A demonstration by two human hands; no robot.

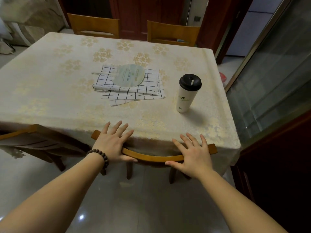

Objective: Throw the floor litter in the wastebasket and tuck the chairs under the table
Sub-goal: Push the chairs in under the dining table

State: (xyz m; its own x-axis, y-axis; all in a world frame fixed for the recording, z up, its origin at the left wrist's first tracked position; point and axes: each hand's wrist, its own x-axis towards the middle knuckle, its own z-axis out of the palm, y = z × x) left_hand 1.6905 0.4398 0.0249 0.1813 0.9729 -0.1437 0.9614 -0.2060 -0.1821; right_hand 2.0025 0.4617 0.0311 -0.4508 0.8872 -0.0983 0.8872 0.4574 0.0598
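Your left hand (112,143) and right hand (193,154) lie flat, fingers spread, on the curved top rail of the chair (152,156), which sits tucked against the table (50,91). A second chair (33,140) angles out at the left. On the cloth: a cup (186,94), a fan (130,75) on checked towels (148,88).
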